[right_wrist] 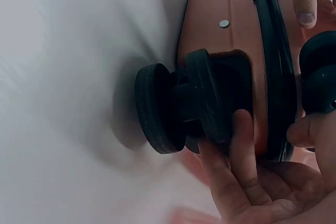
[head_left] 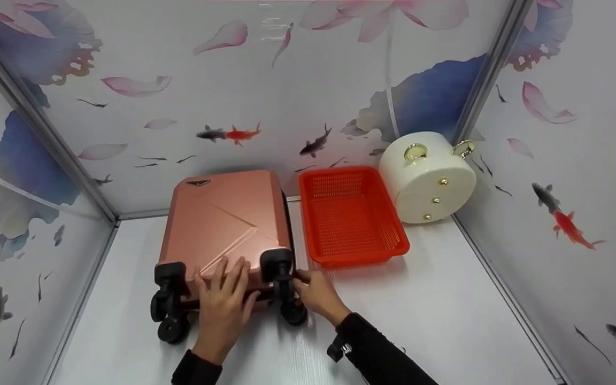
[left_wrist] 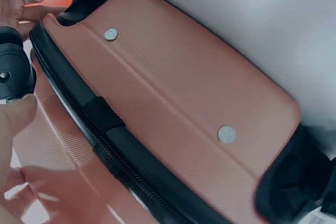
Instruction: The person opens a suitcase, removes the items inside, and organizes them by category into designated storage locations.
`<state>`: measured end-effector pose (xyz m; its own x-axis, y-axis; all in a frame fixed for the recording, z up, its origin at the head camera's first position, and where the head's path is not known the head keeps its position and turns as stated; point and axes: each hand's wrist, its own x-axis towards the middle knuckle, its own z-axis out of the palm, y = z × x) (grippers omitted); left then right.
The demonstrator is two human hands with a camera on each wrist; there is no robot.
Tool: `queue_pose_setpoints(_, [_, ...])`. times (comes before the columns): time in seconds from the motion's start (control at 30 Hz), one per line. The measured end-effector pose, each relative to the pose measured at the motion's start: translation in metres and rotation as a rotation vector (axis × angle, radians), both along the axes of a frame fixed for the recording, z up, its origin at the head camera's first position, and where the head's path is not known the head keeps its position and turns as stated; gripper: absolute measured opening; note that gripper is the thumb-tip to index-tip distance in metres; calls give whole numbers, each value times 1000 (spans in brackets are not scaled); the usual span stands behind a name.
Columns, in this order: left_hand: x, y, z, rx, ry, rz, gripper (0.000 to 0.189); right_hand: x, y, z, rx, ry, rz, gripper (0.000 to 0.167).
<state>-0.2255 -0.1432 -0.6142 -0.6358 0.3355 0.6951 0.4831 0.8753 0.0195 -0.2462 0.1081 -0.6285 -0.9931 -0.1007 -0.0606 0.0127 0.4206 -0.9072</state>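
Note:
A rose-pink hard-shell suitcase lies flat, its black caster wheels toward me. My left hand rests on the shell's near edge between the wheels, fingers spread and nearly straight. At the right wheel corner, my right hand grips the suitcase's side. In the right wrist view its fingers reach round beside the lower wheel, and the thumb lies by the upper wheel. A black zipper runs along the suitcase's end between two shell halves. Part of the right hand's grip is hidden.
A red plastic basket stands right of the suitcase. Beside it, in the back right corner, leans a white round case with gold rings and knobs. Patterned panels enclose the white surface at the back and sides.

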Motion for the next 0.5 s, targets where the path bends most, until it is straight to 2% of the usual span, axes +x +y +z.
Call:
queue_pose_setpoints(0.1, [-2, 4, 4, -24, 3, -14, 76, -2, 1, 2, 50, 14, -8, 42])
queue_pose_setpoints(0.2, [-4, 3, 8, -54, -11, -2, 78, -6, 2, 3, 83, 22, -10, 39])
queue_pose_setpoints(0.33, [-6, -7, 15, -43, -54, 26, 82, -12, 4, 1, 67, 23, 23, 46])
queue_pose_setpoints(0.4, [-7, -15, 22, -14, -81, 77, 86, -12, 4, -2, 19, 0, 44, 54])
queue_pose_setpoints(0.5, [-5, -31, 37, 17, -153, 222, 101, -11, 5, -8, -51, -50, 57, 61])
